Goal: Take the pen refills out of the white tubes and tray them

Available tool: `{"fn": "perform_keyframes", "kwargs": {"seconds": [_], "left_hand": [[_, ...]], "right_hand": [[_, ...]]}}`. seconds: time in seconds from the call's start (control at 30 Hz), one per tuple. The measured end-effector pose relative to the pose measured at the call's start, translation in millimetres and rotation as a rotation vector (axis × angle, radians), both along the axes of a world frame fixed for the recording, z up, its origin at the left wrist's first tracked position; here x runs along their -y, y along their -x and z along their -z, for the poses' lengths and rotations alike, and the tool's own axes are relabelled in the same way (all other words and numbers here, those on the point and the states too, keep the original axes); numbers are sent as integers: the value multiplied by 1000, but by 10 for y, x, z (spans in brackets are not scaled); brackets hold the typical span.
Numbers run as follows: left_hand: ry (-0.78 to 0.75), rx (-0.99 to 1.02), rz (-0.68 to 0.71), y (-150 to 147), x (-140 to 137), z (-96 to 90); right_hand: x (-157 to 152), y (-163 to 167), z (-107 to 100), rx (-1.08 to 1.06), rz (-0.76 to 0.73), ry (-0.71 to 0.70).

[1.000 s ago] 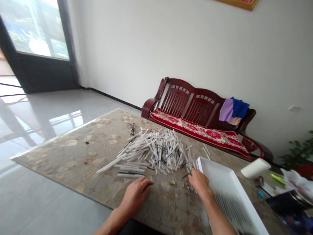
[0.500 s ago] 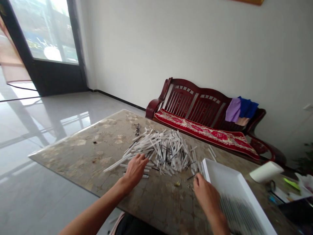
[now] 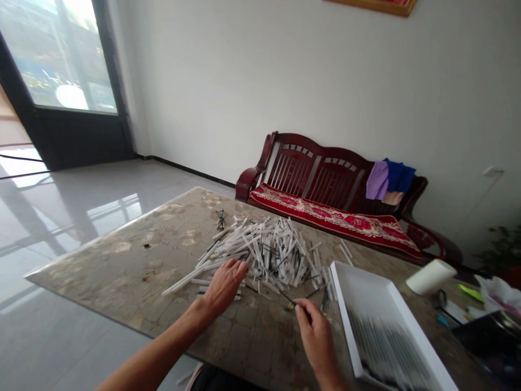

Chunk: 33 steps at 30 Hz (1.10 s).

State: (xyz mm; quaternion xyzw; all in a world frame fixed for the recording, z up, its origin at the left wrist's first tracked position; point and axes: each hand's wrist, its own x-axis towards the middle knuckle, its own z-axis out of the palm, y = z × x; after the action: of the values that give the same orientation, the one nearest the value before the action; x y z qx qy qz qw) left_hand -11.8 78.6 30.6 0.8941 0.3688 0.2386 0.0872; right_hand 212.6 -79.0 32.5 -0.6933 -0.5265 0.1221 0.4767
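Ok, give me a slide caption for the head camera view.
Right hand holding a thin dark stick, left hand at a pile of white tubes, shallow white box at right.

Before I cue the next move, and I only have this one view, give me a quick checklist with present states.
1. Right hand holding the thin dark stick: ok.
2. Left hand gripping something: cannot tell; it is at the near side of the tube pile.
3. Hands apart: ok.
4. White box open on top: ok.
5. Box contents distinct enough to count: not ok, blurred.
6. All tubes in the pile: not ok; two loose tubes lie apart.
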Motion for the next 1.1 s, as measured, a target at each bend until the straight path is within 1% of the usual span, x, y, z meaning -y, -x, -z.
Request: {"fn": "perform_keyframes", "kwargs": {"seconds": [0.13, 0.27, 0.43, 0.63, 0.83, 0.93, 1.0, 1.1], "left_hand": [[37, 145, 15, -15, 284, 6], [67, 228, 39, -26, 468, 22], [28, 195, 75, -22, 513, 3], [18, 140, 53, 6, 525, -13], [-2, 92, 98, 6, 588, -43], [-11, 107, 124, 19, 617, 10], [-5, 129, 148, 33, 637, 90], [56, 192, 176, 51, 674, 232]], "right_hand": [[11, 108, -230, 20, -29, -38], [51, 148, -361, 68, -60, -43], [120, 165, -401, 72, -86, -32], [219, 128, -434, 86, -45, -45], [252, 147, -503, 161, -88, -12], [275, 134, -539, 247, -119, 14], [300, 112, -552, 312, -152, 42], [340, 90, -546, 365, -188, 76]]}}
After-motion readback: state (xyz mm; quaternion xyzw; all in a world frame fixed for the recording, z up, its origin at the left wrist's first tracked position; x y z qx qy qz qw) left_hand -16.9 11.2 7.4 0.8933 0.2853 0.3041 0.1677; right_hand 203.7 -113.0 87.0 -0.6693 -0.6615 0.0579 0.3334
